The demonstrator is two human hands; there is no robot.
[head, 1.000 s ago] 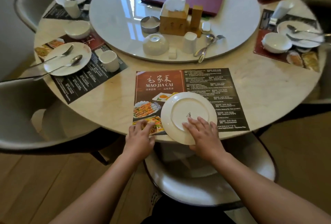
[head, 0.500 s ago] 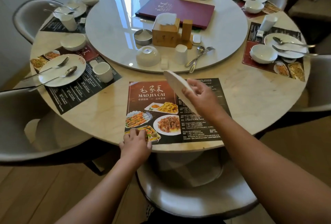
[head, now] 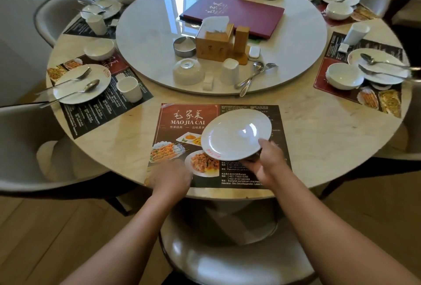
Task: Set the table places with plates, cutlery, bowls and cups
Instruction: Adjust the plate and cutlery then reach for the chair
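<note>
Side places (head: 82, 84) look set. Right hand (head: 267, 161) pinches the plate (head: 234, 136) over the near placemat (head: 186, 120); blurred left hand (head: 170, 177) seemingly presses it flat. Bowl (head: 188, 71), cup (head: 230, 71), cutlery (head: 252, 75) not yet placed.

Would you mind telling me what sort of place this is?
Most likely a Chinese restaurant dining room: a round table with a white turntable at its centre, a placemat printed MAO JIA CAI with dish photos, and a maroon menu folder lying on the turntable.

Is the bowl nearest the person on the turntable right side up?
No, the bowl sits upside down, its foot ring facing up.
</note>
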